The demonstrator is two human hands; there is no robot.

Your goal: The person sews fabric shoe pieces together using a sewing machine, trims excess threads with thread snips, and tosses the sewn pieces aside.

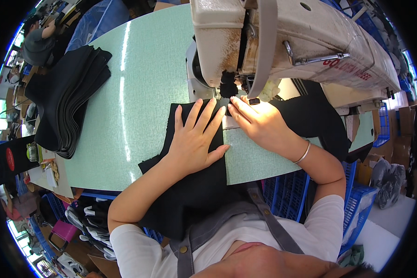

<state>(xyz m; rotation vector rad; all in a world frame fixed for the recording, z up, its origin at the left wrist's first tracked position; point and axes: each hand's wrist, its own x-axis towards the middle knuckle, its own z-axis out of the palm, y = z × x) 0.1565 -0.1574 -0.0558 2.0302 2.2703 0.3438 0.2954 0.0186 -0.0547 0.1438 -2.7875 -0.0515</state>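
A piece of black fabric (190, 180) lies on the green sewing table and hangs over its front edge toward my lap. My left hand (194, 139) rests flat on it, open, fingers spread toward the needle area. Close by, my right hand (259, 123) lies beside the presser foot of the white sewing machine (217, 41), its fingers stretched out and side by side at the fabric's edge. The fingertips are partly lost in the lamp's glare. More black fabric (310, 113) extends to the right, behind my right wrist. The needle itself is hidden behind the machine head.
A thick stack of black fabric pieces (69, 102) sits at the table's left edge. The machine's arm stretches overhead to the right. Blue plastic crates (287, 192) stand below the front edge. A person (38, 41) is at the far left.
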